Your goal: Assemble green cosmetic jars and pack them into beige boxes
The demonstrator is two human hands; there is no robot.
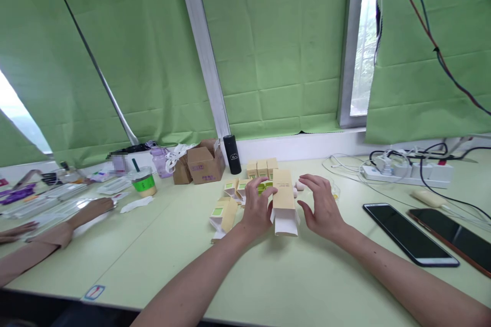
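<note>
Green fabric blinds [280, 51] hang behind the long, pale yellow-green desk [172, 255]. From my distant post, I see the tan rectangular cardboard box [283, 186] with open white flaps [286, 222] between my left hand [256, 209] and right hand [324, 209]. Left fingers curl at its side; whether they pinch it, I cannot tell. Right fingers are spread, just beside it. Three tan boxes [262, 167] stand behind.
</note>
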